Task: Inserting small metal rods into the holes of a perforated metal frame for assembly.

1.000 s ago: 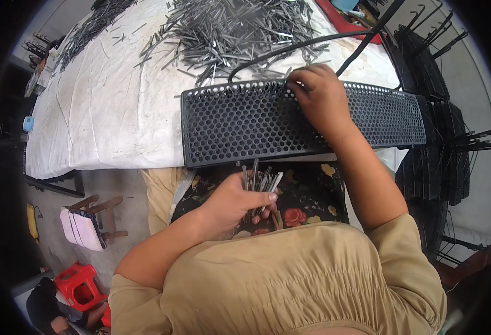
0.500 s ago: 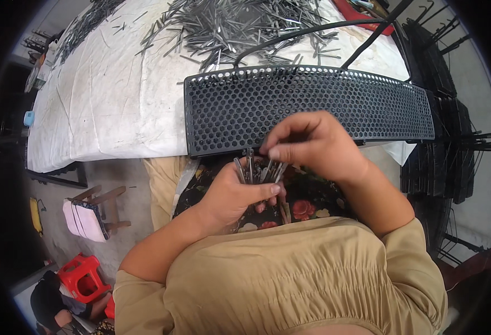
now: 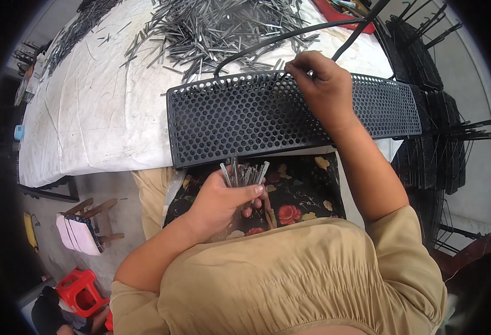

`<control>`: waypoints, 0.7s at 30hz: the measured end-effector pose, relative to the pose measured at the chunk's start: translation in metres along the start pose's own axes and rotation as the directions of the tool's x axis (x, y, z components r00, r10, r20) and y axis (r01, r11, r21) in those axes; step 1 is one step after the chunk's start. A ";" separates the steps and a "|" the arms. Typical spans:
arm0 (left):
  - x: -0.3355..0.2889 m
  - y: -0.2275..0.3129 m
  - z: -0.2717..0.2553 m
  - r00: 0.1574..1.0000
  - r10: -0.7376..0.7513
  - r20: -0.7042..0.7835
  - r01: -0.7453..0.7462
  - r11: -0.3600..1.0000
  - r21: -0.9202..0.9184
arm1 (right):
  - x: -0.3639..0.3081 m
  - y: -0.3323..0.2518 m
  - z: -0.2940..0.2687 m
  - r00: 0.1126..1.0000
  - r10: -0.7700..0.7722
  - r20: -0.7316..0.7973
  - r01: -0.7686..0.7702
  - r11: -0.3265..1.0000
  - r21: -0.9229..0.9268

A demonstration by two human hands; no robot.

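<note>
My left hand (image 3: 220, 198) is closed around a bundle of thin grey metal rods (image 3: 246, 175), their ends fanning upward over my lap. Beyond it lies a long black rack (image 3: 229, 120) with a honeycomb of round holes, tilted along the table's near edge. Over the rack's far rim, my right hand (image 3: 326, 86) pinches thumb and finger together; what sits between the fingertips is too small to make out. Short dark pieces (image 3: 231, 82) stick up in the holes along that far rim. A black bent bar (image 3: 279, 38) rises behind the rack.
A heap of loose metal rods (image 3: 217, 30) covers the far part of the white-clothed table (image 3: 89, 117). Black racks (image 3: 432, 139) are stacked at the right. On the floor at left are a padded stool (image 3: 78, 234) and a red plastic stool (image 3: 82, 291), beside another person (image 3: 50, 312).
My right hand has left the bundle and moved up and away to the rack's far rim. My left hand still holds the rods. The whole view has shifted slightly.
</note>
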State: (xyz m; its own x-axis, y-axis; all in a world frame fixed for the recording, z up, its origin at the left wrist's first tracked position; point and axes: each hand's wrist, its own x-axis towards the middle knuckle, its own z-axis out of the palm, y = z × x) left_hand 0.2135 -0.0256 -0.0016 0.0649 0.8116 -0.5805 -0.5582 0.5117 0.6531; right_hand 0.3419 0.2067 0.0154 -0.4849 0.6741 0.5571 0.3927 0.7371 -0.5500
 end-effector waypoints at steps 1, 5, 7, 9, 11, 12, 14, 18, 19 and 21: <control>0.001 0.000 0.001 1.000 0.006 0.011 -0.006 1.000 -0.017 | -0.001 0.003 0.001 0.999 -0.043 0.024 0.045 0.995 -0.092; 0.000 0.002 0.002 0.999 0.025 0.025 -0.024 0.998 -0.056 | 0.000 0.009 0.004 0.938 -0.343 0.045 0.344 0.917 -0.202; -0.004 0.002 0.001 0.999 0.046 0.016 -0.045 0.998 -0.039 | -0.011 -0.011 -0.003 0.971 -0.231 0.064 0.239 0.956 -0.169; -0.008 0.000 -0.003 0.998 0.070 0.000 -0.070 0.997 -0.024 | -0.030 -0.047 -0.010 0.963 0.046 0.266 -0.100 0.975 0.196; -0.008 -0.001 -0.001 0.993 0.118 0.025 -0.115 0.990 -0.076 | -0.051 -0.068 -0.021 0.758 0.206 0.619 -0.550 0.713 0.436; -0.007 0.000 0.002 0.993 0.114 0.033 -0.111 0.991 -0.076 | -0.059 -0.072 -0.024 0.684 0.166 0.711 -0.619 0.647 0.445; -0.009 0.000 0.006 0.988 0.151 0.011 -0.149 0.984 -0.096 | -0.064 -0.073 -0.024 0.603 0.138 0.786 -0.642 0.668 0.376; -0.009 0.002 0.007 0.990 0.142 0.015 -0.141 0.988 -0.063 | -0.052 -0.069 -0.026 0.550 0.277 0.788 -0.814 0.387 0.432; -0.009 0.000 0.004 0.993 0.112 -0.022 -0.113 0.993 -0.042 | -0.044 -0.061 -0.026 0.597 0.303 0.743 -0.787 0.402 0.469; -0.008 -0.001 0.002 0.997 0.065 -0.051 -0.067 0.997 -0.027 | -0.027 -0.039 -0.027 0.744 0.365 0.560 -0.656 0.559 0.507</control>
State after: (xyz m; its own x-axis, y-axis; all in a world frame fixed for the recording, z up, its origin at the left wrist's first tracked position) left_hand 0.2155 -0.0320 0.0030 -0.0141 0.8278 -0.5608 -0.5837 0.4486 0.6768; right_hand 0.3607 0.1611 0.0386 -0.6550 0.7435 -0.1348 0.1414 -0.0547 -0.9884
